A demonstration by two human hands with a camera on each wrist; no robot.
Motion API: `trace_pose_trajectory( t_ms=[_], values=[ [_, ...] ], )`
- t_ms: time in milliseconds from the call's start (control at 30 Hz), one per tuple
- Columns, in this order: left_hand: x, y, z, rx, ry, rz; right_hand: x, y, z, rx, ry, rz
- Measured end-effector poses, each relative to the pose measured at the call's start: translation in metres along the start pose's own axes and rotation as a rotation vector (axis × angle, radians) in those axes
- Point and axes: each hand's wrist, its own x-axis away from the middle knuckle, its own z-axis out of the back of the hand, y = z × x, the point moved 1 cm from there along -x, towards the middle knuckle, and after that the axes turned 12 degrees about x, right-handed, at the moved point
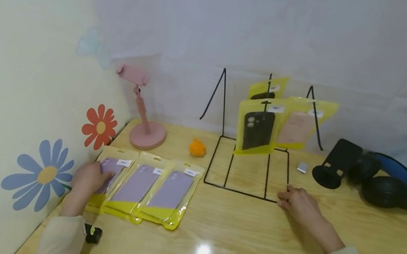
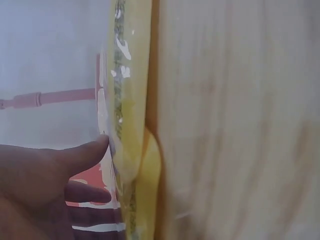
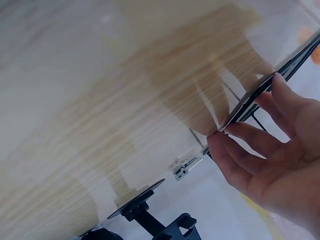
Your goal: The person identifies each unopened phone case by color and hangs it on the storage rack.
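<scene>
Three packets (image 1: 138,184) left of rack (image 1: 237,191); headphones (image 1: 386,192) right.

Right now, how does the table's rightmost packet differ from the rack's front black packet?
The rightmost packet lies on the table; the black packet hangs upright on the rack. The rightmost packet shows a purple case, the black packet a black one. Both have yellow packaging and white labels.

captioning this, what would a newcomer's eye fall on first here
Probably the three yellow-and-purple packets in a row on the left of the table, the left hand touching the leftmost. Next, the black wire rack to their right, hung with other packets.
</scene>
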Motion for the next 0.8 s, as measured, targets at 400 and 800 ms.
trace_pose_trajectory(
  t_ms=[400, 800],
  values=[
    [-0.001, 0.014, -0.001, 0.037, 0.072, -0.028, 0.001, 0.000, 0.001, 0.008, 0.028, -0.015],
    [0.032, 0.061, 0.042, 0.129, 0.460, -0.425, 0.001, -0.002, 0.003, -0.009, 0.014, -0.023]
  ],
)
